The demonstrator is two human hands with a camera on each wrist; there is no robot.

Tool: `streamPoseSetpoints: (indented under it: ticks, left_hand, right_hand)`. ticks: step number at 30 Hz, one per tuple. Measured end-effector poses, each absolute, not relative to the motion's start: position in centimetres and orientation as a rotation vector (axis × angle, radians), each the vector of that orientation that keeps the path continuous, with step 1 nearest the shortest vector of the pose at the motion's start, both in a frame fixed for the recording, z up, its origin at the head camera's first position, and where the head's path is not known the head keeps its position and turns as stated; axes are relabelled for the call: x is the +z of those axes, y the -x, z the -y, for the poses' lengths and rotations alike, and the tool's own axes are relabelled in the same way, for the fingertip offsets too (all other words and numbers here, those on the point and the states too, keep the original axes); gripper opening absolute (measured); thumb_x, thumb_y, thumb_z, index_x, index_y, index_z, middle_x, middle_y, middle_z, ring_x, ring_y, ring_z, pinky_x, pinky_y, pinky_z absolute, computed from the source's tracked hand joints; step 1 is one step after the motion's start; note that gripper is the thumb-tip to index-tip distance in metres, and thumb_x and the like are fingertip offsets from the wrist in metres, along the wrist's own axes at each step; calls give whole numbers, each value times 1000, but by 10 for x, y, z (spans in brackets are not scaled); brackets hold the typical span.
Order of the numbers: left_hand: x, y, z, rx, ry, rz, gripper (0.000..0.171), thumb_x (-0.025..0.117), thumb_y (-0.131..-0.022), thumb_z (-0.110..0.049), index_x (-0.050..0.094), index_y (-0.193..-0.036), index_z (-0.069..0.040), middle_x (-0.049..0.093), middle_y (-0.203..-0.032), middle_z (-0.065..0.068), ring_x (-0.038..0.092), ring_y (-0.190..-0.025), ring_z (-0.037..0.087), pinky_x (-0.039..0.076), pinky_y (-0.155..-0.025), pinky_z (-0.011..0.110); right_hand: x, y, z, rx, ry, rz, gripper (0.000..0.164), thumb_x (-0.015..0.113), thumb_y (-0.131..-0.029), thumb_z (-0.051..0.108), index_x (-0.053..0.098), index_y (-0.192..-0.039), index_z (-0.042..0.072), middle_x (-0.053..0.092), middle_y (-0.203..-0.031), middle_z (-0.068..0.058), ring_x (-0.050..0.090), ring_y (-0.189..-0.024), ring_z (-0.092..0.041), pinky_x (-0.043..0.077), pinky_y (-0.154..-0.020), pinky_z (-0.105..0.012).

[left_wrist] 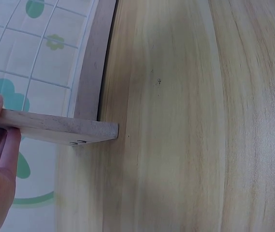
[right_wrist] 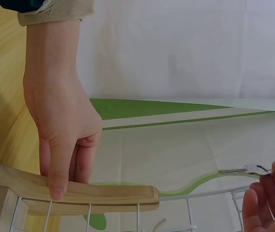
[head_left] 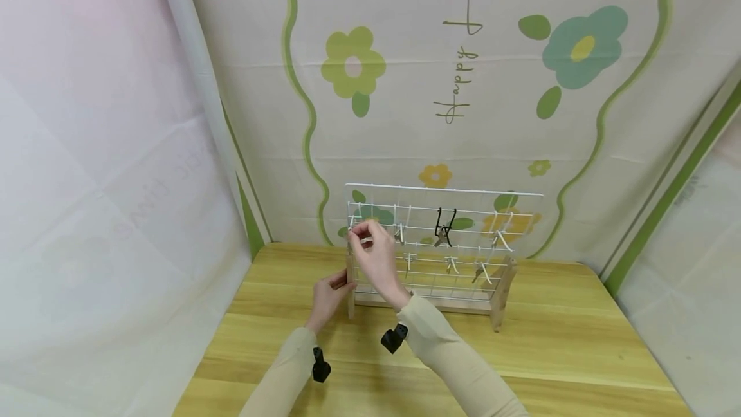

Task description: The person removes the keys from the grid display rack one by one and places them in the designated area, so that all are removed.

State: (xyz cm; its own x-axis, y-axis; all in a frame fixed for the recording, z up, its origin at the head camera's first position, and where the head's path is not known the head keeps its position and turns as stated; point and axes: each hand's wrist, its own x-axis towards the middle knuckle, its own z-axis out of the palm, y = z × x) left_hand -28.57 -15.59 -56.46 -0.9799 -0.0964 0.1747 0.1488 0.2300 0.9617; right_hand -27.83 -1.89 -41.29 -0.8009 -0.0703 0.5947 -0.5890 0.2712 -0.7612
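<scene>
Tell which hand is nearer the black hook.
Right. The right hand is left of the black hook in the head view; the left hand is farther left and lower, gripping the wooden upright.

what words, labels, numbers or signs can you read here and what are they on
"Happy Life": printed sideways on the back cloth, its last letter at the picture's edge.
Faint lettering on the left cloth: too blurred to read surely.
Faint marks on the right cloth: too faint to read.
Rack and table: no readable text.
</scene>
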Motion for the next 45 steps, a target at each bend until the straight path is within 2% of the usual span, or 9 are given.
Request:
streamPoseSetpoints:
  ticks: [4,12,18,28,34,40,45]
  left_hand:
    - [-569,287,158,-1836,56,2304,39,74,-88,-8,66,-125,3,68,-122,24,69,-112,37,62,-88,34]
    - [-570,287,160,-1851,32,2309,40,76,-86,-11,68,-124,-1,70,-121,20,70,-111,34,62,-86,31]
    - [-568,286,160,-1828,23,2315,40,76,-87,-10,68,-124,2,69,-121,23,70,-110,35,62,-86,30]
    - [-570,288,160,-1826,56,2311,40,74,-87,-3,65,-124,9,67,-122,28,67,-112,41,62,-88,31]
    - [-567,288,159,-1820,20,2338,41,75,-87,-5,64,-125,7,67,-123,26,68,-113,38,61,-89,32]
    - [-565,287,158,-1825,20,2350,41,74,-88,-8,66,-126,2,69,-122,22,69,-112,34,62,-88,30]
    - [-558,283,156,-1805,53,2362,40,73,-89,-6,64,-126,6,68,-121,26,69,-110,37,62,-87,32]
  right_hand:
    - [-409,273,18,1571,-623,2094,6,66,-93,8,66,-92,2,69,-90,-11,65,-79,-18,62,-68,-32]
    - [-406,262,13,1614,-649,2132,3,65,-92,4,68,-93,2,72,-93,-12,70,-82,-22,61,-69,-20]
    - [-415,255,5,1622,-649,2166,7,68,-93,8,68,-92,1,72,-90,-12,69,-81,-22,59,-65,-16]
    - [-451,242,-20,1662,-615,2321,6,68,-91,7,70,-88,2,73,-87,-10,68,-76,-15,57,-64,-13]
    - [-477,233,-31,1679,-580,2401,7,69,-89,7,69,-87,0,73,-84,-12,66,-70,-9,57,-63,-14]
    - [-507,229,-39,1591,-589,2482,4,68,-88,3,71,-85,2,73,-80,-8,62,-67,-2,56,-63,-14]
    - [-529,227,-44,1573,-547,2575,5,68,-88,5,71,-84,5,73,-79,-6,60,-66,1,53,-61,-14]
